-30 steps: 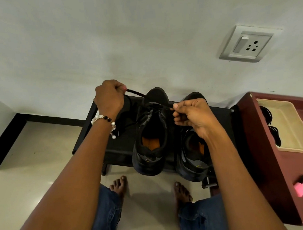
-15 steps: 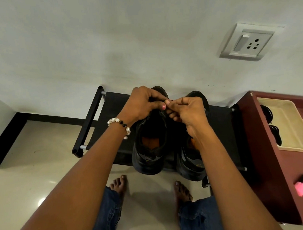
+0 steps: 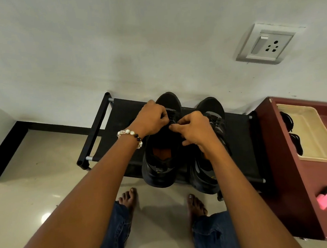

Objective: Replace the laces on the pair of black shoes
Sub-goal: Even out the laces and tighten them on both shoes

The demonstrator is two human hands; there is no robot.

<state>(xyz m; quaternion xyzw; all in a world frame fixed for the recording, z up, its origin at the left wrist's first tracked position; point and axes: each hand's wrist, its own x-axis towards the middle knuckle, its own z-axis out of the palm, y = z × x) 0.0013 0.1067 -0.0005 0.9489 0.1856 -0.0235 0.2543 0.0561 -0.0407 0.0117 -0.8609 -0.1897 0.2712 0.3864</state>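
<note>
Two black shoes stand side by side on a low black rack [image 3: 119,115], toes toward the wall. The left shoe [image 3: 161,162] has an orange insole; the right shoe [image 3: 214,108] shows grey stripes. My left hand [image 3: 152,117], with a bead bracelet on the wrist, has its fingers curled over the left shoe's eyelet area. My right hand [image 3: 193,129] pinches at the same spot, fingertips nearly touching the left hand. A black lace [image 3: 173,122] shows only as a short bit between the fingers; the rest is hidden.
A maroon cabinet [image 3: 290,173] stands to the right with a cream tray [image 3: 314,132] holding dark laces [image 3: 288,121]. My bare feet [image 3: 128,199] are on the glossy floor before the rack. A wall socket [image 3: 267,45] sits high on the right.
My left hand, which had pulled the lace out to the left a second ago, has come back in to the shoe's tongue. Both hands now meet over the left shoe.
</note>
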